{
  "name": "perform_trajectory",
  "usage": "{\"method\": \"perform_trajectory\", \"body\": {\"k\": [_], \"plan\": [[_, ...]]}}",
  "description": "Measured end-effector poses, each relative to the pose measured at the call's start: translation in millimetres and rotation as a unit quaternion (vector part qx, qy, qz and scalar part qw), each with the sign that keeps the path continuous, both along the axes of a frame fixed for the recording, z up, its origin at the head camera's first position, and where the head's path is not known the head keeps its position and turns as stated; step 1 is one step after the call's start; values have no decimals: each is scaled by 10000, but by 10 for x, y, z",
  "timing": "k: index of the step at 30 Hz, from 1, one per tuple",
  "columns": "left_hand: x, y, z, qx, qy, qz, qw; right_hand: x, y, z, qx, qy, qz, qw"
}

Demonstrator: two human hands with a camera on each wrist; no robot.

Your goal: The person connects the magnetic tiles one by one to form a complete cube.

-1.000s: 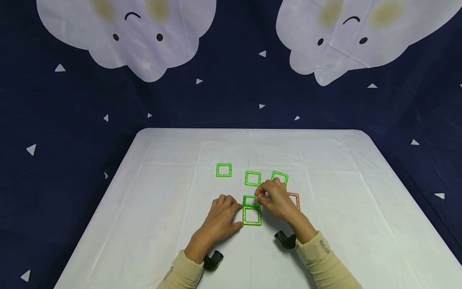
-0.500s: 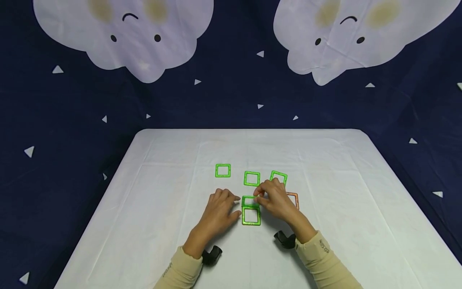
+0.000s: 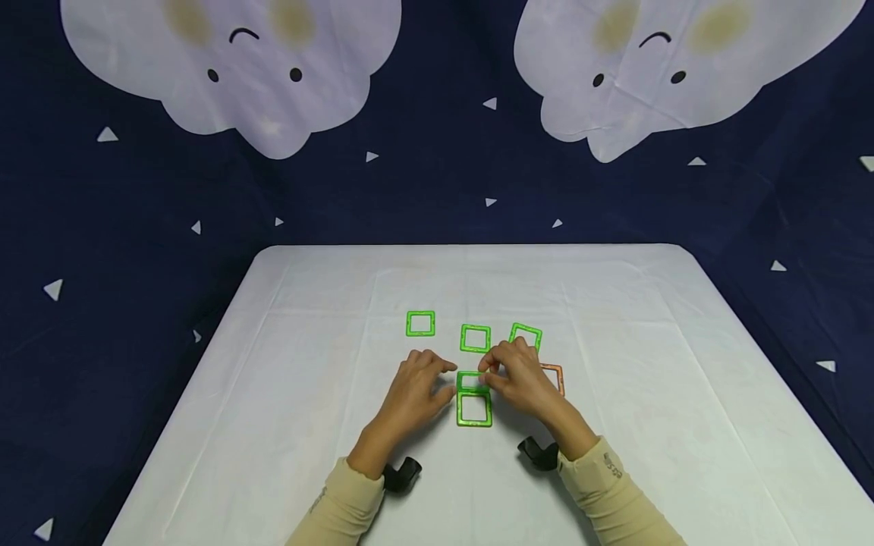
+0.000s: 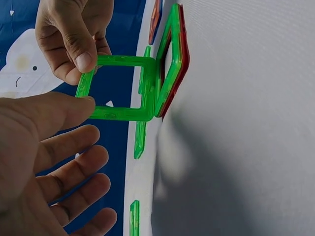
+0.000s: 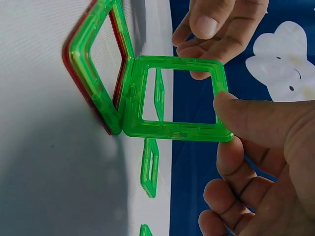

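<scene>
My right hand (image 3: 522, 379) pinches a green magnetic square tile (image 5: 172, 132) between thumb and fingers. That tile stands on edge, its lower side meeting the far side of a flat pair of squares. In the pair, a green square (image 5: 96, 88) lies over a red square (image 5: 88, 102), both outlined in the wrist views. Close to the upright tile's left side is my left hand (image 3: 413, 390), fingers loosely extended and thumb apart from them. In the left wrist view its thumb overlaps the tile's corner; whether it touches I cannot tell.
Behind the hands lie loose green square tiles: one at left (image 3: 420, 334), one in the middle (image 3: 475, 350), one at right (image 3: 527, 326). An orange square tile (image 3: 562, 381) is partly hidden by my right hand. All rest on a white-covered table (image 3: 328, 341) before a dark blue cloud-print backdrop (image 3: 437, 189).
My left hand has moved forward, from beside the flat pair to beside the upright tile. The right hand keeps its pinch, and the tiles stay in place.
</scene>
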State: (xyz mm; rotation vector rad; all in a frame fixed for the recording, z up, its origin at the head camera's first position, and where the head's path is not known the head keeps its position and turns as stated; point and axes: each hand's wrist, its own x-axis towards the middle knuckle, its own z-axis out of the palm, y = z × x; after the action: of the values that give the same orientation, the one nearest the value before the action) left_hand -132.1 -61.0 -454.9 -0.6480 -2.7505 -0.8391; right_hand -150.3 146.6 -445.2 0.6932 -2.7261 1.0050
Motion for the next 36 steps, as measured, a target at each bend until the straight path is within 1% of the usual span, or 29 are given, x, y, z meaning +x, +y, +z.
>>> {"method": "perform_trajectory", "body": {"k": [7,11,14,29,36], "plan": [[-42,23,-1,544,-436,-78,9975,-5,7,-1,43,-91,0,9999],[-53,43,11,916,-685,-173,9933,-8,17,1,53,-141,27,9999],[-58,59,19,1105,-805,-230,9904,-6,18,5,31,-152,46,9999],[-108,119,-18,1461,-1212,-261,9815,-7,19,-18,-34,-37,48,10000],[-127,139,-37,1665,-1427,-326,9751,-3,18,-4,15,-13,34,10000]]}}
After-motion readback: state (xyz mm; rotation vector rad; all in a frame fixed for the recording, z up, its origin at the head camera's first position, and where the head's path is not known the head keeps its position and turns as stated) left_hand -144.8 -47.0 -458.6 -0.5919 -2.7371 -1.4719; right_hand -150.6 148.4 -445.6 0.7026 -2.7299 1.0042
